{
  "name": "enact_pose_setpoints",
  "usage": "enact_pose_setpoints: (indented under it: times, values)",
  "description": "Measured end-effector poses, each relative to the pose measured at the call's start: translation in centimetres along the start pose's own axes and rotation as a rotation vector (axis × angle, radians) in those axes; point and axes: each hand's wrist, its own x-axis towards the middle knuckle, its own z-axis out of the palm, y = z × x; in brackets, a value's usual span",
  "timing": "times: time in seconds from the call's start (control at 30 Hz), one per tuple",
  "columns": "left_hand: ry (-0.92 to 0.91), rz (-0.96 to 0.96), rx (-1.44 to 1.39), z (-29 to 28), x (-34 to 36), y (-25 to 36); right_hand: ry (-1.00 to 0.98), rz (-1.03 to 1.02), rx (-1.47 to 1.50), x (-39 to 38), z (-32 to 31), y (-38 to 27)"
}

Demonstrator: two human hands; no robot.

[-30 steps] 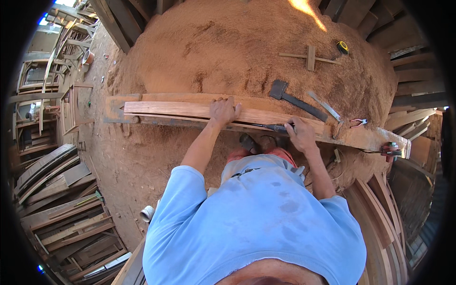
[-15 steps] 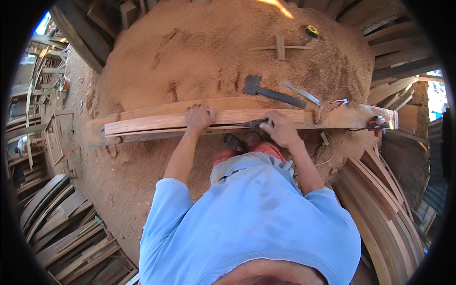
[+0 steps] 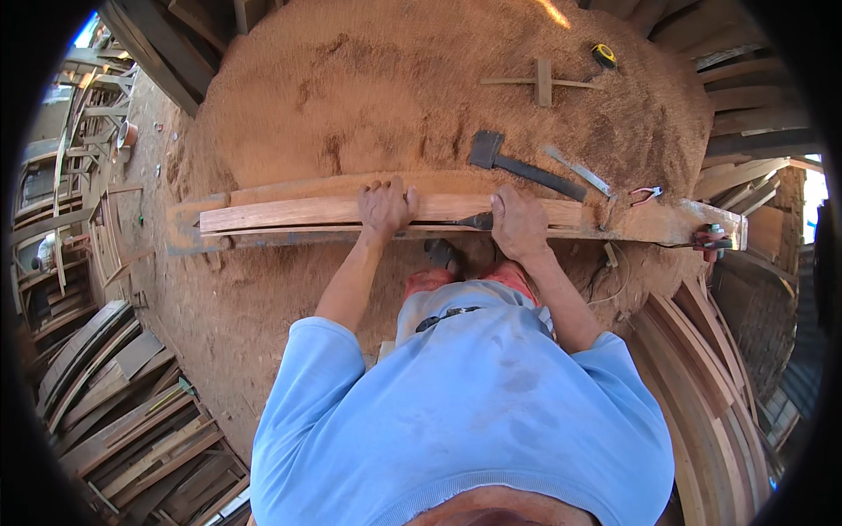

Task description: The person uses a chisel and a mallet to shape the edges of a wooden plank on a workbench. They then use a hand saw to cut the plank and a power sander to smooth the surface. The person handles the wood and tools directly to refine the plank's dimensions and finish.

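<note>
A long reddish wooden board (image 3: 298, 211), slightly curved, lies across a thicker beam (image 3: 636, 223) in front of me. Along its near side runs a thin strip (image 3: 289, 231), with a dark narrow gap between them. My left hand (image 3: 384, 209) is closed over the board, its fingers curled across the far edge. To its right, my right hand (image 3: 521, 226) also grips the board from above, fingertips hidden. A dark, pointed tool (image 3: 474, 222) lies along the gap, its thick end against my right hand; whether that hand holds it too is hidden.
Beyond the beam, sawdust holds a hatchet-like tool (image 3: 526, 168), a metal strip (image 3: 579, 171), red-handled pliers (image 3: 646, 195), crossed sticks (image 3: 543, 83) and a yellow-black tape measure (image 3: 603, 56). A red clamp-like device (image 3: 710, 238) sits at the beam's right end. Stacked planks (image 3: 693, 377) flank me.
My right hand has shifted from the dark tool up onto the board, knuckles now over its top. The view has moved slightly, and the left hand keeps its hold.
</note>
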Motion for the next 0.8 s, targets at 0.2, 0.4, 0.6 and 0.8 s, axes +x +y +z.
enact_pose_setpoints:
  times: [0.2, 0.4, 0.6, 0.8]
  values:
    - [0.079, 0.028, -0.028, 0.6, 1.1, -0.5, -0.131, 0.075, 0.009, 3.8, -1.0, 0.4]
    - [-0.009, -0.027, 0.005, -0.5, 1.3, 0.0, -0.325, 0.067, -0.039, 2.4, -2.2, 0.0]
    - [-0.087, -0.043, 0.002, -1.1, 0.2, 0.2, -0.246, -0.015, 0.155, -3.5, -1.9, 7.4]
    - [-0.032, -0.027, 0.003, -0.7, 0.3, 0.0, -0.01, 0.165, -0.004, -2.3, -5.2, 11.4]
